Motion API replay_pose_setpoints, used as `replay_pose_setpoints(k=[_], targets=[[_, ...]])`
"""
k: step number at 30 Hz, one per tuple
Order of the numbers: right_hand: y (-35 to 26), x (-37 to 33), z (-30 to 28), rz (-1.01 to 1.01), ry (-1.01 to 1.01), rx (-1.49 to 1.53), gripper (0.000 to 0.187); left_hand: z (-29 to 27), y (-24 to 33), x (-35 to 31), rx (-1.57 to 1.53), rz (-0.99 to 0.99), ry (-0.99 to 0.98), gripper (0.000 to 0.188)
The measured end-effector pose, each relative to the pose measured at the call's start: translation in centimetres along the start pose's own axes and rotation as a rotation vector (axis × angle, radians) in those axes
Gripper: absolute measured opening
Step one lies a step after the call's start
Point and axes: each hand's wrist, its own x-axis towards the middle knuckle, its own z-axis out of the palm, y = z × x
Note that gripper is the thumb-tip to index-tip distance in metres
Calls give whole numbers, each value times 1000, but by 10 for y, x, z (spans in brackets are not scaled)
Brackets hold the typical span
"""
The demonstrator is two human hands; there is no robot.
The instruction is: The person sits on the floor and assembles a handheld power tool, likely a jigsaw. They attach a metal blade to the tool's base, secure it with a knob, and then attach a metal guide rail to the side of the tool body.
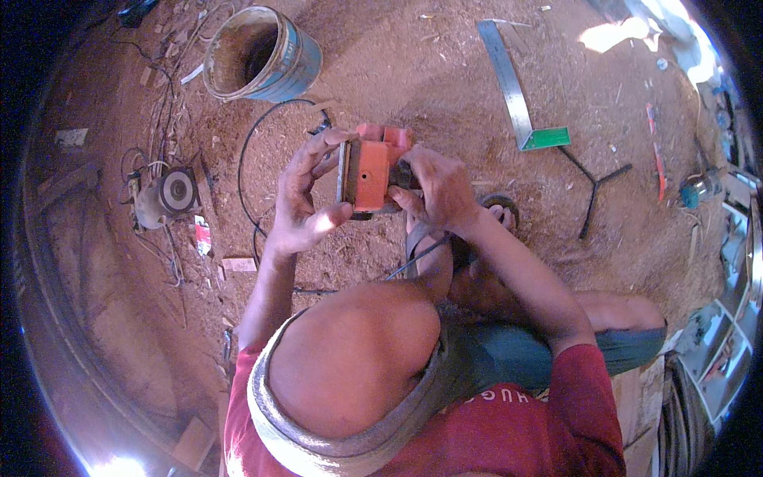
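Orange power tool [371, 179] hangs in the air over the sawdust-strewn floor [429, 60], in the middle of the scene, with a blue bucket [302, 63] far and to the left of it and a try square [509, 83] far and to the right.

It looks fairly heavy for its size, rigid all through, and unlikely to break under a firm grip. Its smooth casing might slip a little in dusty fingers, so the dark section on its right seems the surest hold, with a second hand to steady the flat side. The right hand [437, 187] is closed around that section, thumb toward the near side. The left hand [306, 191] is spread wide at the tool's left edge, thumb near and fingers far; whether the fingertips press on it I cannot tell.

In looks, the largest part is a boxy orange housing, its face turned up to the light. Redder blocks stand out on its far side. Along the left runs a narrow, flat plate, brownish with a pale outer rim. Smallest is a dark round hole in the orange face.
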Motion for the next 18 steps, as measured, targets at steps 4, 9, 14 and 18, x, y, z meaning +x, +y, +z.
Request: replay_pose_setpoints(k=[4, 9, 14, 18], targets=[[1, -2, 0, 54, -20, 6, 52, 24, 0, -2, -42, 68, 119, 73], [-1, 0, 1, 109, -32, 21, 53, 46, -11, -4, 87, 164, 338, 61], [-5, 2, -2, 124, -35, 88, 55, 61, -13, -2, 209, 250, 489, 53], [-3, -1, 1, 112, -26, 84, 55, 65, -11, -1, 313, 233, 508, 58]])
